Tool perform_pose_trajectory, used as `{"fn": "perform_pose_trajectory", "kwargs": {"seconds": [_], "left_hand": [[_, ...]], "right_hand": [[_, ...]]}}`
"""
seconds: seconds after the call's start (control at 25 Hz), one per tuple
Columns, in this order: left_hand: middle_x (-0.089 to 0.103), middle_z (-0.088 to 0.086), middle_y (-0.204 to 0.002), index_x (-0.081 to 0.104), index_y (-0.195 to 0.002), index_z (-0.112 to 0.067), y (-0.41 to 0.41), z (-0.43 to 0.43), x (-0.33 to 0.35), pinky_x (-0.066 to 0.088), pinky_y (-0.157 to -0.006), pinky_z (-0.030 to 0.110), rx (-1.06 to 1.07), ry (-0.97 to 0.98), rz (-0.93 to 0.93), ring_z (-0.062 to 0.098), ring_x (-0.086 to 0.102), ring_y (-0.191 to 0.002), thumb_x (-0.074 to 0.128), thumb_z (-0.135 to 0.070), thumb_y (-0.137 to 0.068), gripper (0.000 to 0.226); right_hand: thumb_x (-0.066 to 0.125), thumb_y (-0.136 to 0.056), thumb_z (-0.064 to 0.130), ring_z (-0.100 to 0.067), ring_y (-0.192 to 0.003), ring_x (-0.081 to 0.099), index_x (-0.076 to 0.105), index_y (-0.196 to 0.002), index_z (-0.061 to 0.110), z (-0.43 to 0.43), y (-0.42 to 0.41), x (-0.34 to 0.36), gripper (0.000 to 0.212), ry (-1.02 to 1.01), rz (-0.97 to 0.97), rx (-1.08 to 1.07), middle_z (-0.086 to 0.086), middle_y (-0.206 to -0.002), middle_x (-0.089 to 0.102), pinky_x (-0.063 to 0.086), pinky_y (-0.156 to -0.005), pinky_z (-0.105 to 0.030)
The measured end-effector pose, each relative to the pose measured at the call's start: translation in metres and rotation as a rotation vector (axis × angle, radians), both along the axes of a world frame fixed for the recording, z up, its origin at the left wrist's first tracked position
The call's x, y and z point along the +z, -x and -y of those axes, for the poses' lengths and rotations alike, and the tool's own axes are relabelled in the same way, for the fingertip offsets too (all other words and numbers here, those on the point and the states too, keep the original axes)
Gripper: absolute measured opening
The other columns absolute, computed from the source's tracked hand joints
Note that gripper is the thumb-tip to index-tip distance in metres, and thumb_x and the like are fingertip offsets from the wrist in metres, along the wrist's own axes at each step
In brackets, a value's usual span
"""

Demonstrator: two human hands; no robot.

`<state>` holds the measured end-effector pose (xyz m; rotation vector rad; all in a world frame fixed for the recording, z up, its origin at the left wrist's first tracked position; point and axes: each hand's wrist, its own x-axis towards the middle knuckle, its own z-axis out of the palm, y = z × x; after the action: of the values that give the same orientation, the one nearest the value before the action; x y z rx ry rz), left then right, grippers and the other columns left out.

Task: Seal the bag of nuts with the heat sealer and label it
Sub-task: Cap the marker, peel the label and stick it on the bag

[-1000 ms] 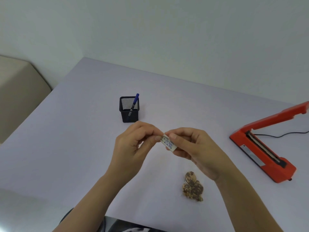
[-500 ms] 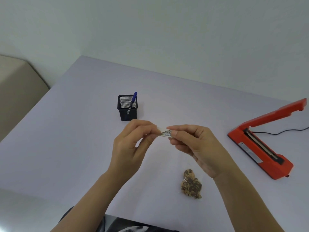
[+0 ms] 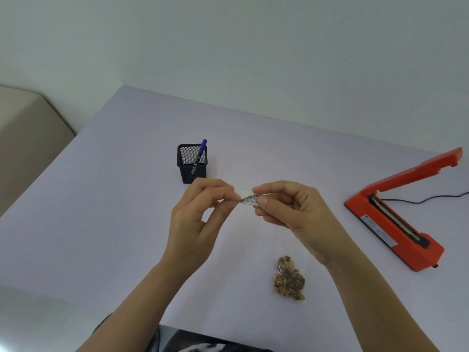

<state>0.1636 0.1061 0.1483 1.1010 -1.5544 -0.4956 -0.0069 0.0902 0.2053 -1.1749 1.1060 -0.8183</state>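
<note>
A small white label (image 3: 248, 198) with blue writing is pinched at its two ends between my left hand (image 3: 200, 217) and my right hand (image 3: 289, 212), held in the air above the middle of the table. A white strip of backing shows peeled apart at the left end. The clear bag of nuts (image 3: 289, 279) lies flat on the table below my right wrist, touched by neither hand. The orange heat sealer (image 3: 396, 219) stands at the right with its arm raised.
A black mesh pen holder (image 3: 191, 163) with a blue pen (image 3: 200, 154) stands behind my hands. The sealer's black cord (image 3: 426, 199) runs off to the right. The lilac table (image 3: 101, 212) meets a wall at the back; a beige piece of furniture (image 3: 25, 135) is at the left.
The label has been turned from tilted to nearly level between my fingertips, and a white backing strip has come apart at its left end. Bag and sealer lie as before.
</note>
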Motion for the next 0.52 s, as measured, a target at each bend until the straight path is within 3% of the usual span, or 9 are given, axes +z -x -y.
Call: {"fn": "perform_pose_trajectory", "kwargs": {"seconds": [0.16, 0.36, 0.52], "left_hand": [[0.054, -0.014, -0.092, 0.062, -0.093, -0.022, 0.003, -0.001, -0.003, 0.042, -0.073, 0.011, 0.038, 0.02, -0.004, 0.002, 0.055, -0.088, 0.056, -0.017, -0.086, 0.01], [0.051, -0.017, -0.091, 0.062, -0.09, -0.02, 0.005, -0.002, -0.004, 0.042, -0.073, 0.009, 0.078, 0.071, -0.025, -0.004, 0.054, -0.089, 0.056, -0.015, -0.086, 0.009], [0.058, -0.023, -0.094, 0.063, -0.086, -0.041, 0.009, -0.002, -0.001, 0.049, -0.068, 0.018, 0.016, -0.049, -0.278, 0.003, 0.057, -0.083, 0.056, -0.019, -0.085, 0.023]], "right_hand": [[0.065, -0.068, 0.023, -0.006, -0.075, 0.069, 0.073, -0.086, 0.023, 0.002, 0.004, -0.004, 0.019, -0.028, 0.047, 0.031, 0.002, -0.073, 0.074, 0.051, -0.067, -0.013], [0.066, -0.066, 0.022, -0.005, -0.074, 0.068, 0.074, -0.084, 0.023, 0.004, 0.005, -0.01, 0.02, -0.105, 0.121, 0.063, 0.003, -0.072, 0.074, 0.051, -0.067, -0.013], [0.064, -0.065, 0.02, -0.003, -0.07, 0.068, 0.076, -0.08, 0.023, 0.007, 0.001, -0.013, 0.019, -0.145, 0.2, 0.058, 0.004, -0.069, 0.073, 0.052, -0.066, -0.011]]}}
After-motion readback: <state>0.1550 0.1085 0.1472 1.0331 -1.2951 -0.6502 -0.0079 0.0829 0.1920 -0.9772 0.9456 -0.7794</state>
